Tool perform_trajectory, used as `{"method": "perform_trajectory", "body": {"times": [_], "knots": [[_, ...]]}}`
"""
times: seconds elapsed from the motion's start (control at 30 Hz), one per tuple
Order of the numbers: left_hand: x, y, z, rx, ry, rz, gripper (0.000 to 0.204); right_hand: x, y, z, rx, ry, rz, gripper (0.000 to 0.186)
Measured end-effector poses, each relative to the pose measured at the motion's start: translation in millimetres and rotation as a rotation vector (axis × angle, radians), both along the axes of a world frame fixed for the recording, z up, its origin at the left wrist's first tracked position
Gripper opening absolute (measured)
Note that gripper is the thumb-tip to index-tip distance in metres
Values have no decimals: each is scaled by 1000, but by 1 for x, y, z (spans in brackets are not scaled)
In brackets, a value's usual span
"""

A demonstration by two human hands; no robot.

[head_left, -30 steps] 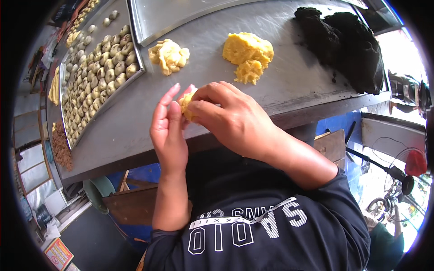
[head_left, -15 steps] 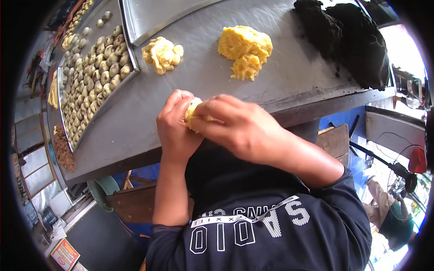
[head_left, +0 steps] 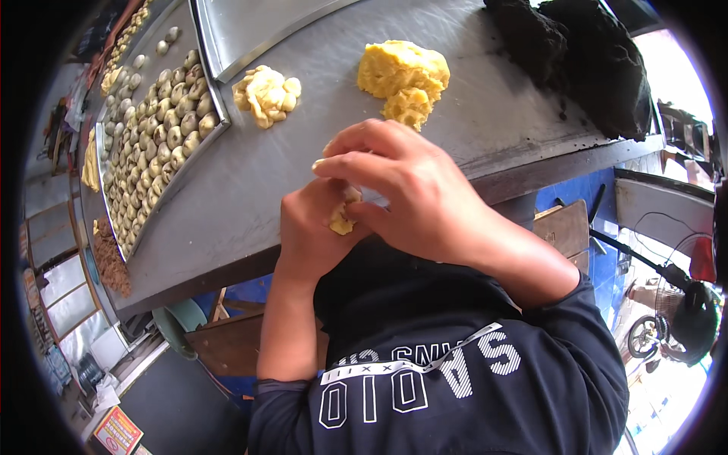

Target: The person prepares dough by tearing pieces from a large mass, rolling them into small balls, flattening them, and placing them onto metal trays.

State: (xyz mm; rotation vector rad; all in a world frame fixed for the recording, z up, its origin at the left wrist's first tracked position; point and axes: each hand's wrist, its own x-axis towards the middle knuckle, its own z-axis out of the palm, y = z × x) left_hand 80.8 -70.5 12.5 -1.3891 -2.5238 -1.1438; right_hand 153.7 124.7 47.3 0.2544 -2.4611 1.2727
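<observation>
Close to the table's near edge, my left hand [head_left: 311, 231] is closed around a small piece of yellow dough [head_left: 343, 220], part of which shows between thumb and fingers. My right hand [head_left: 421, 186] arches over it from the right. Its fingers are apart and curved above the left hand, with a bit of dough on a fingertip, while its thumb rests against the piece. Beyond the hands lie a pale cluster of small dough pieces [head_left: 267, 96] and a larger crumbly yellow lump [head_left: 402, 76].
To the left, a metal tray [head_left: 222, 114] holds many small round filled dough balls [head_left: 163, 125]. Another metal tray [head_left: 262, 30] lies at the far edge. A large black mass [head_left: 599, 68] sits at the far right, and a brown crumbly heap [head_left: 111, 258] at the left edge.
My right hand has opened from its pinch on the dough, with its fingers lifting away. Both hands have shifted slightly right, and the dough sits lower in the left hand.
</observation>
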Motion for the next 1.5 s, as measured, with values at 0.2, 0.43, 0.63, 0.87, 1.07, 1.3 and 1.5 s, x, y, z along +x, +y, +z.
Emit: {"method": "perform_trajectory", "body": {"times": [0.2,0.43,0.63,0.87,1.07,1.3,1.5], "knots": [[-5,-7,25,95,-943,118,73,11,40,-5,221,-159,-172,41],[-4,1,13,344,-868,-79,56,7,43,-40,377,59,-302,50],[-9,-9,1,294,-772,25,56,5,38,-30,287,90,-238,35],[-7,-4,8,412,-928,16,45,7,42,-32,217,102,-253,25],[-4,-2,11,260,-866,1,45,11,43,-19,36,66,-209,32],[-6,1,4,102,-441,-111,59,21,18,8,7,-171,-18,55],[3,3,8,13,-412,-128,56,7,-5,-1,58,-111,-33,68]]}}
